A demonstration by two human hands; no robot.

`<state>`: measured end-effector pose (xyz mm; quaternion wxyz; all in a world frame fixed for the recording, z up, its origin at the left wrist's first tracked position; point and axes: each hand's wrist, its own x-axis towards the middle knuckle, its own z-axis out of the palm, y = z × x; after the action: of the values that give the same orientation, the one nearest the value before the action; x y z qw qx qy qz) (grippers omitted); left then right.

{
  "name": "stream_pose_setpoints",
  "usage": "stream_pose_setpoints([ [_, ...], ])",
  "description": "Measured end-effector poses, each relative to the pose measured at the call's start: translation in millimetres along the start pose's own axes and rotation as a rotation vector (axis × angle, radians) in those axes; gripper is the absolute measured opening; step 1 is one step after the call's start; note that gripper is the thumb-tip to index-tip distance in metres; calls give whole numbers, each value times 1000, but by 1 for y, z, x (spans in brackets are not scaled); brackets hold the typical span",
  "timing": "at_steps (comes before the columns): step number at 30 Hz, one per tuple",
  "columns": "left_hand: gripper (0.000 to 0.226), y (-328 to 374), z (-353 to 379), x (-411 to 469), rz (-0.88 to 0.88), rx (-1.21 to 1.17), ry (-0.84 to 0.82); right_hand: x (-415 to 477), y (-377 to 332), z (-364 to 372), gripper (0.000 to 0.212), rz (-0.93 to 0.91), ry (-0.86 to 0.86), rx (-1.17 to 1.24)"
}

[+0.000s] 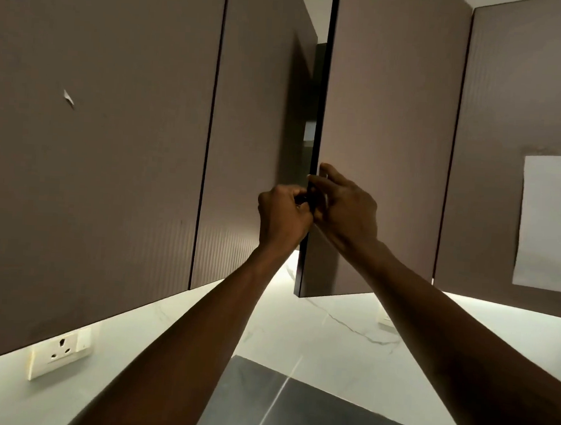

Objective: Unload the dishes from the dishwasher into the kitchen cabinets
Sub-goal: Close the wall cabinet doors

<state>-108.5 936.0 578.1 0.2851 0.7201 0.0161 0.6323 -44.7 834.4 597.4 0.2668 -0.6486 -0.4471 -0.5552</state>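
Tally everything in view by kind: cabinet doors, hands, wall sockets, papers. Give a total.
Cabinet doors: 4 (far left, next, open one, far right)
Hands: 2 (left hand, right hand)
Sockets: 1
Papers: 1
Total: 8

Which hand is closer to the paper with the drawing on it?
The right hand. It holds the open door's edge, on the side toward the paper taped far right. The left hand sits just beyond it, farther from the paper.

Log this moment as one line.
stage: opening upper cabinet | left hand: on door edge | right hand: on cabinet door | door: ajar | dishes: none visible
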Motion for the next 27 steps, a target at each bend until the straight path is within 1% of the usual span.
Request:
stream_pose_setpoints([
  [4,8,-38,15,16,5,71,55,11,15,44,43,-72,-49,-122],
  [6,8,-53,25,22,-10,109,72,16,24,66,47,-92,-107,-196],
  [12,11,-91,48,38,-94,189,64,27,38,112,54,-77,-243,-243],
  [14,17,-99,55,44,-88,150,41,26,44,122,56,-70,-268,-228],
  [17,15,-109,69,50,-184,0,27,23,57,131,51,-58,-281,-217],
  [18,15,-112,73,52,-213,17,2,21,62,134,48,-54,-289,-225],
  [19,25,-117,78,54,-204,118,-39,19,67,137,46,-46,-301,-234],
  [20,40,-120,82,55,-196,217,-85,16,72,139,48,-34,-318,-244],
  [21,52,-126,85,56,-174,292,-106,13,75,140,56,-22,-335,-249],
  [22,57,-129,89,56,-165,330,-126,10,78,141,64,-11,-343,-247],
  [24,61,-136,98,56,-167,347,-140,5,83,143,74,5,-346,-241],
  [25,62,-139,103,56,-167,339,-141,3,86,144,74,9,-352,-243],
  [27,61,-142,112,55,-174,303,-162,1,92,148,64,6,-369,-262],
])
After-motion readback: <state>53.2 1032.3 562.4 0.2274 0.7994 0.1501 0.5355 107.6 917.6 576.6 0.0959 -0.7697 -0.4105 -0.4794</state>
